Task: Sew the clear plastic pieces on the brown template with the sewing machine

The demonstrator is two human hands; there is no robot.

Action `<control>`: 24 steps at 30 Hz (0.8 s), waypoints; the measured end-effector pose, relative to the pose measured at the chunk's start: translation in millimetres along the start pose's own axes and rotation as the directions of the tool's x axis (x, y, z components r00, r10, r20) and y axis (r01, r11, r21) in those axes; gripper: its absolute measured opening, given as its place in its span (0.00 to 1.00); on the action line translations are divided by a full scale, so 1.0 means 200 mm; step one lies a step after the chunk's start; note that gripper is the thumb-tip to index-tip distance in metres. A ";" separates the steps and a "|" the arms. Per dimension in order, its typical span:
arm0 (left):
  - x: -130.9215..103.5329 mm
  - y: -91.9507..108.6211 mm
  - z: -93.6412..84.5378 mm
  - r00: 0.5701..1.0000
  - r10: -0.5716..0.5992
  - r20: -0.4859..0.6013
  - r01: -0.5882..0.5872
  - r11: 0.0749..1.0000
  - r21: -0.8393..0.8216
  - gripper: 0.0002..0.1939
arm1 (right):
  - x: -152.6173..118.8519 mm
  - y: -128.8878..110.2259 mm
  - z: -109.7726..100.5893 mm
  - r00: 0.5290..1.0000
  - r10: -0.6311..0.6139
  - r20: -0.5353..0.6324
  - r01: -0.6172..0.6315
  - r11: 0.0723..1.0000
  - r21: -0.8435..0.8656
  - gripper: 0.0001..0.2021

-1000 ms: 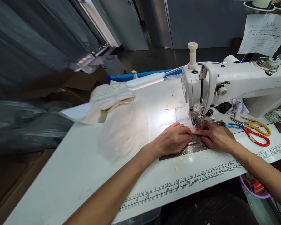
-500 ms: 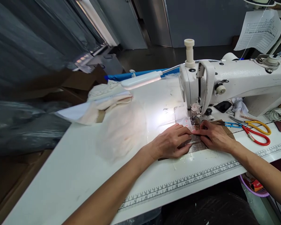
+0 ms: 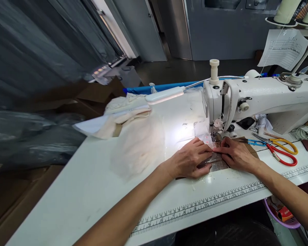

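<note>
A person's two bare hands work close together at a white sewing machine (image 3: 267, 95) on a white bench (image 3: 74, 191). The left hand (image 3: 193, 158) lies palm down with bent fingers; the right hand (image 3: 237, 155) comes in from the other side, index finger stretched toward it, so the fingertips nearly meet just in front of the presser foot (image 3: 216, 137). Both touch a sheer, pink-spotted piece of fabric (image 3: 202, 131), which lies beside the foot and runs toward the fingers; whether either hand pinches it cannot be told. A brown sheet (image 3: 252, 151) lies beneath the hands. To the right, scissors with red and yellow handles (image 3: 284, 158) rest beside blue snips (image 3: 257, 142). To the left, a pale, rounded heap of thin cloth (image 3: 138, 150) lies under a slim white lamp (image 3: 165, 95). A printed ruler (image 3: 207, 206) follows the bench's near edge.
</note>
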State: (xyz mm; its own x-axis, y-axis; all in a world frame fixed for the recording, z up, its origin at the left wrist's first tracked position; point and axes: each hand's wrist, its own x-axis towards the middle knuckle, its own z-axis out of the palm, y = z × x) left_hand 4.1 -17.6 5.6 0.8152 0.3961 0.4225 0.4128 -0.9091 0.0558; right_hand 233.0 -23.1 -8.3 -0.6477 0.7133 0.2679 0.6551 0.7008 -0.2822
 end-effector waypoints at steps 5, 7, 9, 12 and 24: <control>0.01 0.00 0.00 1.000 0.010 -0.005 -0.010 1.000 0.026 0.11 | 0.00 -0.01 -0.01 1.000 -0.016 0.014 0.016 1.000 -0.004 0.18; 0.01 0.00 0.00 1.000 -0.002 0.001 0.002 1.000 0.006 0.11 | 0.01 -0.01 -0.01 0.999 -0.011 0.030 0.011 1.000 -0.010 0.19; 0.01 -0.01 0.00 1.000 -0.005 -0.010 0.005 1.000 -0.011 0.11 | 0.01 -0.02 -0.02 0.999 -0.005 0.048 0.006 1.000 -0.025 0.19; 0.00 -0.01 0.00 1.000 -0.017 -0.018 0.017 1.000 -0.022 0.11 | 0.03 -0.03 -0.03 0.998 0.000 0.067 0.005 0.998 -0.065 0.20; -0.02 -0.02 0.01 0.991 -0.106 0.076 0.106 0.994 0.010 0.15 | 0.04 -0.03 -0.04 0.996 -0.012 0.089 0.021 0.995 -0.100 0.18</control>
State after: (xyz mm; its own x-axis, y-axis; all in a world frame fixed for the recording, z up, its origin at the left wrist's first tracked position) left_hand 1.1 -14.7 1.4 0.7952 0.4990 0.3444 0.5006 -0.8608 0.0915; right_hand 227.0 -22.6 2.1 -0.6873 0.7015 0.1885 0.6772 0.7127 -0.1828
